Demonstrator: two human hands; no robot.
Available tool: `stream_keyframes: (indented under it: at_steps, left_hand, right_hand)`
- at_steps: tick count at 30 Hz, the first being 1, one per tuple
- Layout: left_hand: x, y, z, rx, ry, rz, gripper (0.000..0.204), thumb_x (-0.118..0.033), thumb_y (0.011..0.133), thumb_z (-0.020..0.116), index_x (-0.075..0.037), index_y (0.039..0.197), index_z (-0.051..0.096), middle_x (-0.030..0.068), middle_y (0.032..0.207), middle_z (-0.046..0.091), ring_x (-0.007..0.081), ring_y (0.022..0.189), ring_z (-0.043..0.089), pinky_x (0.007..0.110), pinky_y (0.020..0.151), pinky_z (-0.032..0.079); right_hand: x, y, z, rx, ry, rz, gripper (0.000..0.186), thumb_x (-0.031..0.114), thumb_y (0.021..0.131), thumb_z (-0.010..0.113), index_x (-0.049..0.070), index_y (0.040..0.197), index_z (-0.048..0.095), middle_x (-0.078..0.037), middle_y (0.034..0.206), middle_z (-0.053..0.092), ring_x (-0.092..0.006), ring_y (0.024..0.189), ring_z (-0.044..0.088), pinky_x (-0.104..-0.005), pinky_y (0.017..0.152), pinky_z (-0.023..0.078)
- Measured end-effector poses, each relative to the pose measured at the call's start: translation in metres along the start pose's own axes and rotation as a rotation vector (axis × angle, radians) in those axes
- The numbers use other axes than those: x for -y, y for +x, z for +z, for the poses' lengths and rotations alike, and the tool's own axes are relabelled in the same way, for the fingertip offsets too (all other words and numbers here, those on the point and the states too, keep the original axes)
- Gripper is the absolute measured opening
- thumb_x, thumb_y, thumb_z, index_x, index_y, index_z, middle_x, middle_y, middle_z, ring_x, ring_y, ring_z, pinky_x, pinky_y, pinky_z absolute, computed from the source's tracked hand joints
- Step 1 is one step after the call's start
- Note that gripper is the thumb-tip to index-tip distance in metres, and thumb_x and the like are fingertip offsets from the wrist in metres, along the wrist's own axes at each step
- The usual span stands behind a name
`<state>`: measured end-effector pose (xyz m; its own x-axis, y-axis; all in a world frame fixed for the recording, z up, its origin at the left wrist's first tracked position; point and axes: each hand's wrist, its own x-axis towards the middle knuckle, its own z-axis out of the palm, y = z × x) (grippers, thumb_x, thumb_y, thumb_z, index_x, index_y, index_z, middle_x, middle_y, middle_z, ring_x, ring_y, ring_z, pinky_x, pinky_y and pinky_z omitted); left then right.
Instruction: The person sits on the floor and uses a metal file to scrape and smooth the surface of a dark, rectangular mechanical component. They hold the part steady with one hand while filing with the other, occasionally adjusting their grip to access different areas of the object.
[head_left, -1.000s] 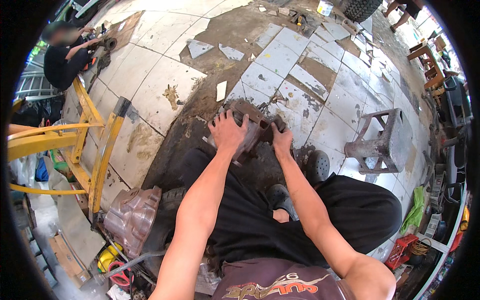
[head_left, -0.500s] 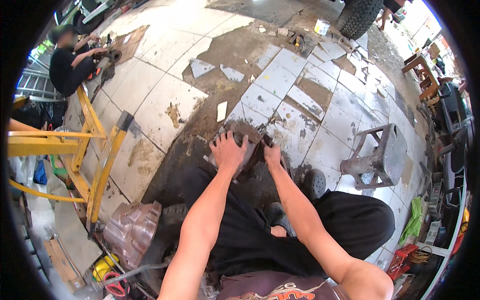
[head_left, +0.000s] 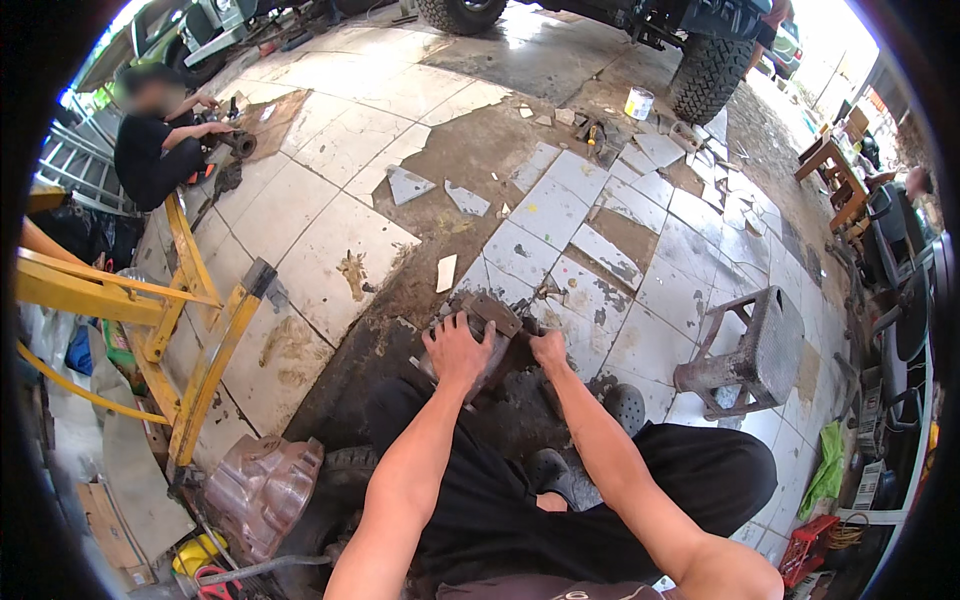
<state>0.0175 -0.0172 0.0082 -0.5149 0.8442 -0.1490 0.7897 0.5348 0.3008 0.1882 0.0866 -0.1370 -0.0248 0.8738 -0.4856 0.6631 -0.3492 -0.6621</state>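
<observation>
A rusty, grimy metal housing (head_left: pixel 492 310) rests on the broken, dark patch of floor between my knees. My left hand (head_left: pixel 458 352) is clamped over its left side, fingers bent across the top. At the housing's right edge, my right hand (head_left: pixel 548 348) has its fingers curled around something dark; whether that is part of the housing or a separate piece I cannot tell. A larger cast metal casing (head_left: pixel 262 492) lies by my left leg.
A yellow steel frame (head_left: pixel 150 300) stands left; beyond it another person (head_left: pixel 150 150) crouches over metal parts. A plastic stool (head_left: pixel 745 350) stands right. Cracked tiles (head_left: pixel 520 230) and loose shards cover the floor. A vehicle tyre (head_left: pixel 705 85), a white can (head_left: pixel 638 102) and wooden furniture (head_left: pixel 830 180) are farther off.
The view has tilted upward, so more of the vehicles shows and my hands sit lower in the picture. Both hands stay on the housing, with only slight movement at the right one.
</observation>
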Motion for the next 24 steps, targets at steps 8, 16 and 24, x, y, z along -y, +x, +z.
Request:
stream_keyframes:
  at_steps: [8, 16, 24]
  left_hand:
    - [0.012, -0.002, 0.009, -0.098, 0.026, 0.000, 0.069, -0.061, 0.094, 0.050, -0.004, 0.132, 0.057, 0.0167, 0.132, 0.060, 0.0319, 0.126, 0.054, 0.054, 0.112, 0.028]
    - [0.005, -0.002, 0.004, -0.097, 0.005, 0.008, 0.069, -0.060, 0.093, 0.051, -0.004, 0.132, 0.058, 0.0167, 0.134, 0.059, 0.0314, 0.129, 0.051, 0.053, 0.113, 0.028]
    - [-0.001, -0.002, 0.007, -0.059, 0.003, 0.008, 0.070, -0.060, 0.093, 0.050, -0.004, 0.135, 0.056, 0.0166, 0.135, 0.058, 0.0314, 0.130, 0.050, 0.054, 0.114, 0.026]
  right_hand:
    - [0.038, -0.039, -0.008, -0.013, -0.043, -0.028, 0.043, 0.030, 0.077, 0.068, -0.008, 0.097, 0.072, -0.035, 0.098, 0.068, -0.0454, 0.101, 0.067, -0.0489, 0.091, 0.051]
    - [0.031, -0.035, -0.008, -0.063, -0.047, -0.047, 0.052, 0.041, 0.080, 0.073, -0.008, 0.098, 0.071, -0.034, 0.100, 0.067, -0.0495, 0.102, 0.065, -0.0526, 0.090, 0.050]
    - [0.025, -0.022, -0.004, -0.113, -0.052, 0.136, 0.055, 0.049, 0.079, 0.075, 0.009, 0.117, 0.072, -0.029, 0.110, 0.069, -0.0448, 0.112, 0.063, -0.0540, 0.097, 0.048]
